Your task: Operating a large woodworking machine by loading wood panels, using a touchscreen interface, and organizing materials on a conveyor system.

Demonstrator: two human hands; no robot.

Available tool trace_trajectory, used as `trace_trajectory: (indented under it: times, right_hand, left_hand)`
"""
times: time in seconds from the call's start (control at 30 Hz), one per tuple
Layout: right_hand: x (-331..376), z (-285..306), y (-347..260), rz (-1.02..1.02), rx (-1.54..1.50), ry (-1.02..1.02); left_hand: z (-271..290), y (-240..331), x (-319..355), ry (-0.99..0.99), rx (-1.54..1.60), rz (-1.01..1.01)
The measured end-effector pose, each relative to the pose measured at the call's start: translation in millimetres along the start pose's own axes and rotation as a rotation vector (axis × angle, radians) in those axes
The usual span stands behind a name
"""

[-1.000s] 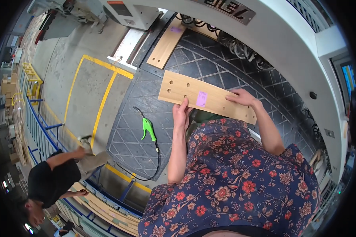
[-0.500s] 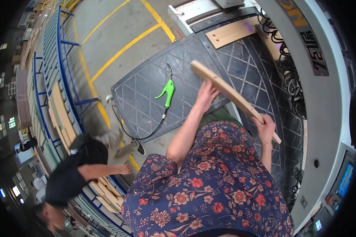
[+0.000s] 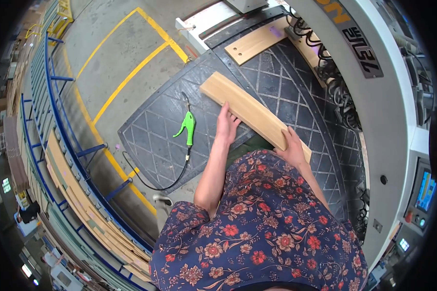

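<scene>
A light wooden board (image 3: 247, 109) is held slanting in front of me, its broad face turned up. My left hand (image 3: 226, 125) grips its near long edge, thumb at the edge and fingers partly hidden underneath. Closer to its right end, my right hand (image 3: 292, 149) is closed around the board. Left of the board, a bright green air blow gun (image 3: 189, 128) lies on the dark, grid-lined surface (image 3: 150, 140), its black hose curving toward me. Further off lies another wooden board (image 3: 255, 42) with two holes near one end.
At the left, a blue-framed roller conveyor (image 3: 77, 160) carries several long boards (image 3: 85, 206). A large grey machine frame (image 3: 388, 111) rises on the right, with coiled black hoses (image 3: 342, 99) and a control screen (image 3: 425, 189). Yellow lines (image 3: 131, 77) mark the floor.
The board has turned from its narrow edge to show its broad face, with both hands still on it. My view has shifted, and the person at left has mostly gone out of sight.
</scene>
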State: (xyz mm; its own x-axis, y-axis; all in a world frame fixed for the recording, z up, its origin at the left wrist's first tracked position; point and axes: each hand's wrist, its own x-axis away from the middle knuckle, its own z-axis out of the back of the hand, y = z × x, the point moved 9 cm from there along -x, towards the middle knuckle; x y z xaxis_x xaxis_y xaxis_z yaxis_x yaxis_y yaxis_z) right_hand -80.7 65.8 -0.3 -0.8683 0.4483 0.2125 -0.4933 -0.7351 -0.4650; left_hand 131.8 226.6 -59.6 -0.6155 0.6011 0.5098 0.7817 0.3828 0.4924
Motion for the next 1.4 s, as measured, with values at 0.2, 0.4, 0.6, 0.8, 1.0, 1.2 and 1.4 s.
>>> trace_trajectory:
  times: [0.2,0.4,0.6,0.8,1.0,1.2,1.4]
  right_hand:
    - [1.1,-4.6,44.1,-0.257,0.052,-0.143]
    - [-5.8,6.5,73.5,-0.275,0.136,-0.065]
    - [-15.9,2.4,92.3,-0.287,0.161,-0.129]
    - [-17.8,-14.4,97.2,-0.362,0.078,-0.190]
    - [12.4,-34.0,96.5,-0.418,0.088,-0.150]
    - [14.5,-20.4,77.9,-0.383,0.045,-0.024]
    - [23.1,17.0,60.9,-0.333,0.151,-0.078]
  left_hand:
    - [18.1,7.5,35.2,0.075,-0.175,0.045]
    - [-14.3,38.5,43.1,0.102,-0.852,-0.099]
    - [-26.7,45.1,34.7,0.056,-1.095,-0.200]
    - [16.8,12.7,46.0,0.066,-1.284,0.036]
    - [36.2,-38.9,88.8,-0.055,-1.269,0.235]
    - [28.4,-45.0,70.4,0.055,-1.041,0.330]
    - [-40.6,-0.1,10.1,-0.065,-1.270,-0.313]
